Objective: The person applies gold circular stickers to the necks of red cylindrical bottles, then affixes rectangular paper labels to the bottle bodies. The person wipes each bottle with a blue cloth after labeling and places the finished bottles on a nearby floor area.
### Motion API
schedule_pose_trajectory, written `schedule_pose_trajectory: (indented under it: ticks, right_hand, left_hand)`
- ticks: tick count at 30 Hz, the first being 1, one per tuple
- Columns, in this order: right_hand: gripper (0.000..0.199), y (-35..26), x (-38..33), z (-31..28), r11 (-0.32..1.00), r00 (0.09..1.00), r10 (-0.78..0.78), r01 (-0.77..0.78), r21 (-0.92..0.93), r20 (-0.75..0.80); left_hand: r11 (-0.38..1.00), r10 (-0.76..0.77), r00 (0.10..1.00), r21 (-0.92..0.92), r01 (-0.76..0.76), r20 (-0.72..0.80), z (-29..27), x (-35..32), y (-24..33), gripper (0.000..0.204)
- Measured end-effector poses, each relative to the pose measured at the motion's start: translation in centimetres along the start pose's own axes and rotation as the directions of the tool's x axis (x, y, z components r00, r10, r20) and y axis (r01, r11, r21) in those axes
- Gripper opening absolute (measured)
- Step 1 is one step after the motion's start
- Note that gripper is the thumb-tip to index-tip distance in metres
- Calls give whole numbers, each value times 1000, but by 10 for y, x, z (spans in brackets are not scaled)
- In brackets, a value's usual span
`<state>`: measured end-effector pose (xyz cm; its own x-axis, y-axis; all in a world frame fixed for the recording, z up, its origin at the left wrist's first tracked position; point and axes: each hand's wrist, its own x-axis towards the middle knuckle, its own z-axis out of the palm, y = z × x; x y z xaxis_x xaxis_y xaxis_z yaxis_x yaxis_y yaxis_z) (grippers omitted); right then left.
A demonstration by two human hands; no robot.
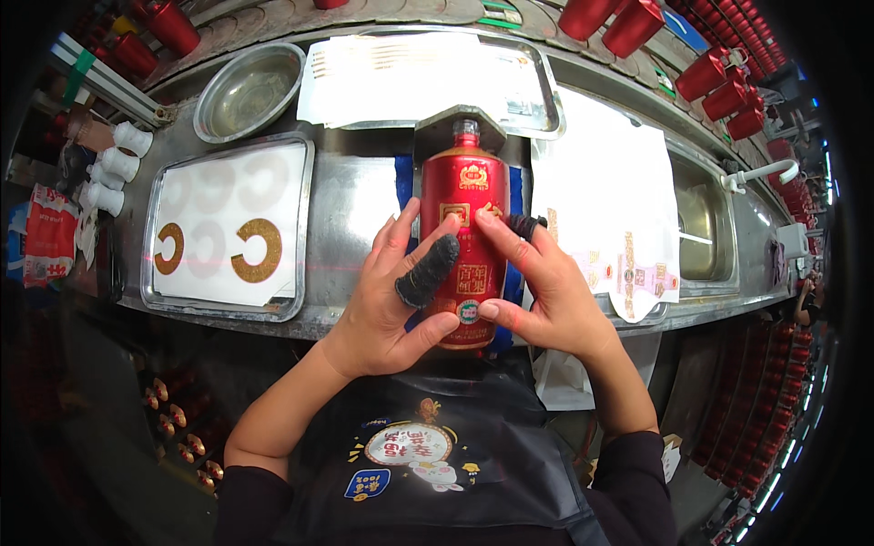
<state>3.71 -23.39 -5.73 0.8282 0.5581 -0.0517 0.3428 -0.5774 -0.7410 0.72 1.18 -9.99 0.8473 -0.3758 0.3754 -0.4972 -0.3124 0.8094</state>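
Note:
A red bottle (467, 247) with gold decals and a dark neck lies in front of me, its neck pointing away. It rests in a holder (432, 135) with blue padding (515, 205) along its sides. My left hand (390, 300) is open at its left side, index fingertip on a square gold decal and thumb near the lower decals. A black sleeve covers one left finger. From the right, my right hand (551, 291) lies open, index fingertip on another gold decal and thumb by a round white-and-green mark. A black cover wraps one right finger.
A tray (309, 196) at left carries a white sheet with gold C-shaped pieces (274, 250). Behind are a metal bowl (250, 91) and decal sheets (401, 82). At right lie more sheets (601, 173), beside a sink (706, 232) with a white faucet (769, 170). Red bottles (633, 27) stand beyond.

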Motion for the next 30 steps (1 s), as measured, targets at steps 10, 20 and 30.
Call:
schedule_pose_trajectory:
  ticks: [10, 20, 30]
  right_hand:
    - [88, -3, 4, 4, 1000, 1000, -5, 5, -5, -26]
    - [87, 20, -5, 12, 1000, 1000, 24, -24, 1, 20]
    - [36, 65, -10, -16, 353, 818, 537, 3, 935, -206]
  left_hand:
    - [1000, 18, 1000, 5, -18, 22, 1, 1, -5, 79]
    - [999, -30, 999, -45, 30, 17, 6, -6, -9, 89]
    - [974, -103, 995, -202, 103, 10, 16, -18, -4, 112]
